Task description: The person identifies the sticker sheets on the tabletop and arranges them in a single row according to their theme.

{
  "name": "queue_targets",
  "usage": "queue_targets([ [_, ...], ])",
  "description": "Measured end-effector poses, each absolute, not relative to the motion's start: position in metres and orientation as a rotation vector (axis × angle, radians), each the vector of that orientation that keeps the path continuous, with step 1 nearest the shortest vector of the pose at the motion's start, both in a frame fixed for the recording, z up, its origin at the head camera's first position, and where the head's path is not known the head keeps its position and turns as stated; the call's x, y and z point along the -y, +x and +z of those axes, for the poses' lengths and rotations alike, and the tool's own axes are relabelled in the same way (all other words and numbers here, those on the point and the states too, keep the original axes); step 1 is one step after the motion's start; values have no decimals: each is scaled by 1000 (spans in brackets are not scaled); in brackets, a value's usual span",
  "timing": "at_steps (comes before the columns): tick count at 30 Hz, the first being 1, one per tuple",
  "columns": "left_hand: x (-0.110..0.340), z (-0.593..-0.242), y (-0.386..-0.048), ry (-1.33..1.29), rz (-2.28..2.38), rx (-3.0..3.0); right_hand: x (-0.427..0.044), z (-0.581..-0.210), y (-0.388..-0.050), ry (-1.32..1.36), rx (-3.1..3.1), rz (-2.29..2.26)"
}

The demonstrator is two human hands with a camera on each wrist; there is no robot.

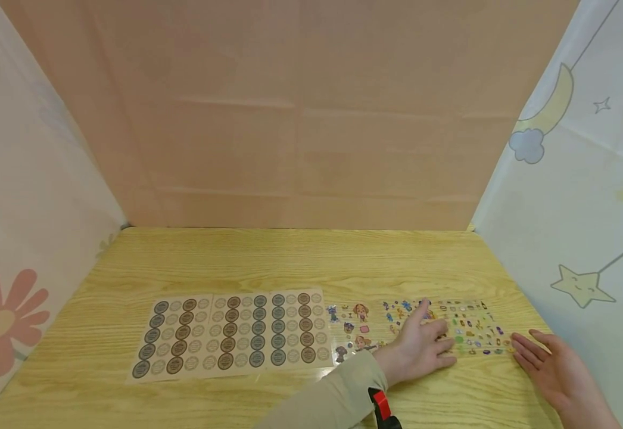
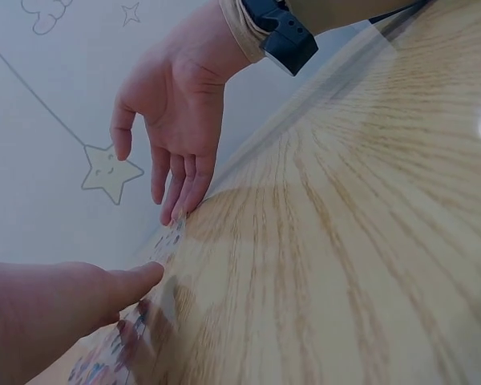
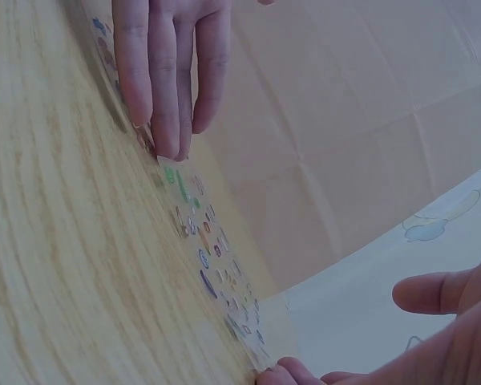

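Small multicoloured pictures dot a clear sticker sheet (image 1: pixel 469 328) at the right end of a row on the table. My left hand (image 1: pixel 419 345) rests with extended fingers over the join between it and a neighbouring sheet of cartoon stickers, partly covering both. At the sheet's right edge, the fingertips of my right hand (image 1: pixel 555 369) touch it, fingers nearly straight and palm turned inward. In the right wrist view the sheet (image 3: pixel 212 249) lies between both hands. Left of my left hand is a clear sheet of cartoon dog stickers (image 1: pixel 361 329), its lower part hidden by the sleeve.
Further left, three paper sheets of round labels (image 1: pixel 174 336) lie side by side, in brown, blue-grey and white columns. The wood-grain table (image 1: pixel 290 256) meets a plain peach back panel (image 1: pixel 301 119). Pale printed panels stand at both sides, the right one (image 1: pixel 585 208) close to my right hand.
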State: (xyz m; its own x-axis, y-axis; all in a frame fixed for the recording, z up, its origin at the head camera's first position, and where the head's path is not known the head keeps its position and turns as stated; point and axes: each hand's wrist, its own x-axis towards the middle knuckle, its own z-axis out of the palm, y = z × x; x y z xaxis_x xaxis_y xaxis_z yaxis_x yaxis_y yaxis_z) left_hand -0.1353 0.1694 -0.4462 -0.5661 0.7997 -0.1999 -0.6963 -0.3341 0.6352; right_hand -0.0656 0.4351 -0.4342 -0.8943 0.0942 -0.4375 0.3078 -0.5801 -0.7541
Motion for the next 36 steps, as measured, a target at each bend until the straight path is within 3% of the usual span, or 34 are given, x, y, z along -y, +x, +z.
queue_targets([
  [36,-149,-435,-140,217,2015,-792,-434,-432,-78,587,-1517,-2488],
])
